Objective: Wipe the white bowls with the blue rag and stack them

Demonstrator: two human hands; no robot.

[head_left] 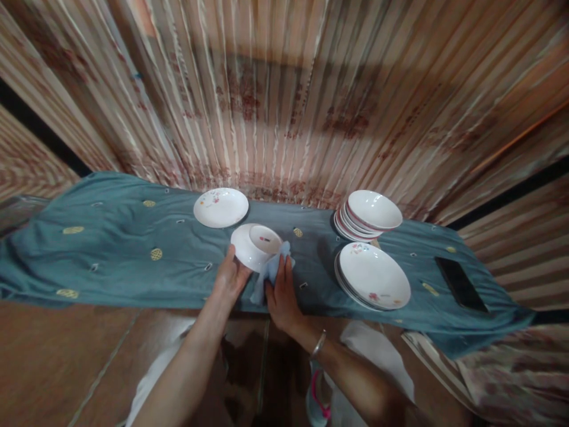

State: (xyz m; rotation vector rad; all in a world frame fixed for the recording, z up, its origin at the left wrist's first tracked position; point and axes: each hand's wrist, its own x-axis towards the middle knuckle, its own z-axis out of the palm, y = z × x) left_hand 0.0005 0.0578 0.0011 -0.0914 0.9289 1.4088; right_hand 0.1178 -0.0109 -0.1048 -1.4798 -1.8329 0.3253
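A white bowl [243,244] is tipped so its foot ring and the small mark on its underside face me. My left hand [231,274] grips it by the lower left side, thumb on the outer wall. Against the bowl's right side, my right hand [283,294] presses a light blue cloth [267,277], its fingers closed over the cloth. Just behind the bowl lies a white plate [221,209] with a small flower print.
On the right are a stack of red-rimmed bowls [374,210] and a stack of flowered plates [376,276]. A black phone [461,284] lies farther right. A green patterned cloth [124,243] covers the narrow table, with a pleated curtain [284,101] behind.
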